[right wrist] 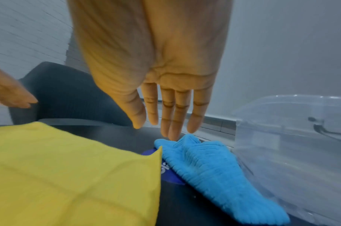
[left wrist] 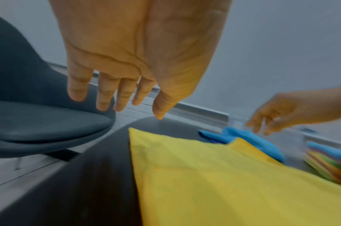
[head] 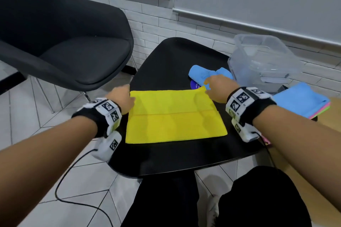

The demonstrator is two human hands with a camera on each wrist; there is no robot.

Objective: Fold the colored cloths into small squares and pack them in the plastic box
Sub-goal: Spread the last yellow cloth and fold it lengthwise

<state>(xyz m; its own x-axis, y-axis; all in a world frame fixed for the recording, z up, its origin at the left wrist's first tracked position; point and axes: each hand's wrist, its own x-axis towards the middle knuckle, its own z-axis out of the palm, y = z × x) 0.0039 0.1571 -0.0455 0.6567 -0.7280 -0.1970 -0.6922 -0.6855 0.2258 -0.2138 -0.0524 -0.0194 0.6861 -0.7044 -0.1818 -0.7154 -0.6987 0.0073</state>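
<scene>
On the black surface (head: 177, 61) in the head view, a yellow cloth (head: 173, 116) lies folded in a flat rectangle at the centre. The left hand (head: 122, 100) sits at its 9 o'clock edge and the right hand (head: 218, 88) at its 2 o'clock corner; both sets of fingers are hidden behind the backs of the hands here. A crumpled blue cloth (head: 201, 73) lies at 1 o'clock of the yellow one, over a purple round label (head: 194, 84) whose writing is too small to read. The clear plastic box (head: 263, 61) stands at 2 o'clock, tilted, and a stack of folded cloths (head: 302, 100), blue on top, lies at 3 o'clock. A dark armchair (head: 64, 42) stands at 10 o'clock, off the surface.

In the left wrist view, blurred, the left hand's fingers (left wrist: 107, 93) hang straight and spread above the yellow cloth's far corner, holding nothing.

In the right wrist view, the right hand's fingers (right wrist: 182, 110) are extended and close together, tips just at the blue cloth's far end, gripping nothing. The box wall rises just beside the blue cloth at 3 o'clock. Only stray white letters show on the purple label.
</scene>
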